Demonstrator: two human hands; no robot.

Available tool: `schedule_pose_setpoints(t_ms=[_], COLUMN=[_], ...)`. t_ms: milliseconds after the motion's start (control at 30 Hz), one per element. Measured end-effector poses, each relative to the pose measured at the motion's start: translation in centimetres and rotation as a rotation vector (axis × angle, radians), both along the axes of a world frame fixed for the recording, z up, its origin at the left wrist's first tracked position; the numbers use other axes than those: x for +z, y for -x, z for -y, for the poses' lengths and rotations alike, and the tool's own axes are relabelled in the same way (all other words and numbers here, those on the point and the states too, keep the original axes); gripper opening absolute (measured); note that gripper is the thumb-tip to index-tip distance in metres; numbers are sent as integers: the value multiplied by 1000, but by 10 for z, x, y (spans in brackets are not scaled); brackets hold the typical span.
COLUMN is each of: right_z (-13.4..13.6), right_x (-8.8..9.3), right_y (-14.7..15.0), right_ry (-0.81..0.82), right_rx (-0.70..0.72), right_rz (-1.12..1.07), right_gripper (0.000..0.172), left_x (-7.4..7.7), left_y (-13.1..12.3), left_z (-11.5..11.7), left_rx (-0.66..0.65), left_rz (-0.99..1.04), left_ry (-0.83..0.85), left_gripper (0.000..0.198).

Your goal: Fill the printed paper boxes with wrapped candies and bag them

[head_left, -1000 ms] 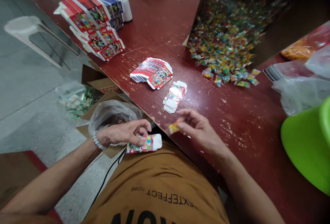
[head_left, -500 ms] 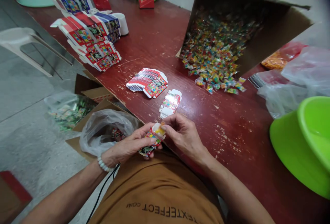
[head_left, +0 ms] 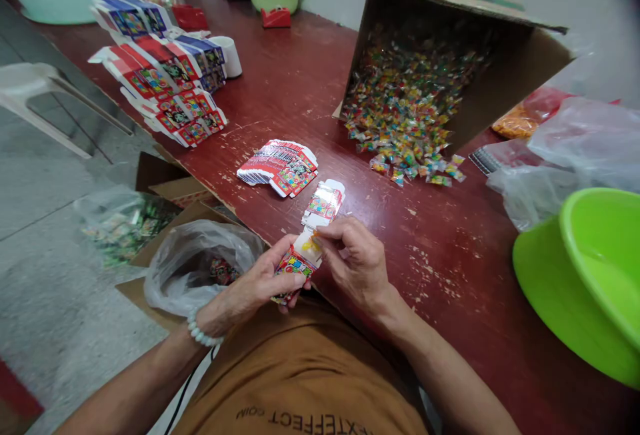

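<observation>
My left hand (head_left: 267,273) grips a small printed carton (head_left: 294,267), its top flap standing up white. Yellow shows at the carton's mouth, perhaps a wrapped candy (head_left: 311,243). Thumb and fingers of my right hand (head_left: 353,251) are pinched together at that yellow piece, beside the flap. Just beyond lies a short pile of flat cartons (head_left: 325,201), with a fanned stack of flat cartons (head_left: 280,167) farther left. Small wrapped candies (head_left: 407,121) spill out of a cardboard box (head_left: 505,81) tipped on its side.
Bundled cartons (head_left: 165,75) are stacked at the table's left edge beside a white cup (head_left: 230,57). A bright green tub (head_left: 560,275) stands at right, near plastic bags (head_left: 575,141). Below the left edge sits a box lined with a clear bag (head_left: 170,268).
My right hand has drawn slightly away from the carton's mouth, and more of the white flap and the yellow piece shows. The whole view has shifted a little.
</observation>
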State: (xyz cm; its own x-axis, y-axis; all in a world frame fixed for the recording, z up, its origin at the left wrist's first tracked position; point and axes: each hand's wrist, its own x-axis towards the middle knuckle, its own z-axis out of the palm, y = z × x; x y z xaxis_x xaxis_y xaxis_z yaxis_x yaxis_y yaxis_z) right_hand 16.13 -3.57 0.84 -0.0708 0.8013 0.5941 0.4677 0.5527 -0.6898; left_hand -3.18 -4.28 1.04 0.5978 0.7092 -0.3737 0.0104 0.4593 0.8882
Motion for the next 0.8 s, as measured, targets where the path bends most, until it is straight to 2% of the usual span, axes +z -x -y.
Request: schedule_pose_setpoints(t_ms=[133, 233, 333, 467, 533, 600, 633, 700, 800], right_z=[1, 2, 4, 4, 3, 2, 1, 0, -1], right_x=[-2, 1, 3, -4, -10, -15, -16, -17, -13], right_y=[-3, -5, -9, -10, -7, -3, -1, 0, -3], right_ry=[-52, 50, 226, 548, 755, 902, 919, 814, 446], right_rx=[0, 111, 222, 179, 288, 404, 434, 396, 216], right_rz=[-12, 23, -5, -416, -633, -742, -756, -709, -485], right_gripper=[10, 10, 13, 18, 36, 47, 45, 30, 8], left_x=[0, -2, -3, -3, -5, -6, -7, -8, -6], left_y=[0, -2, -8, -20, -25, -29, -30, -31, -31], left_z=[-1, -2, -4, -10, -11, -10, -9, -9, -11], left_rx=[-14, 3, 104, 236, 251, 271, 284, 308, 258], left_rz=[-51, -39, 41, 93, 93, 103, 112, 131, 176], left_ry=[-46, -44, 22, 199, 225, 191, 157, 100, 203], left_gripper=[42, 39, 40, 61, 60, 55, 52, 46, 43])
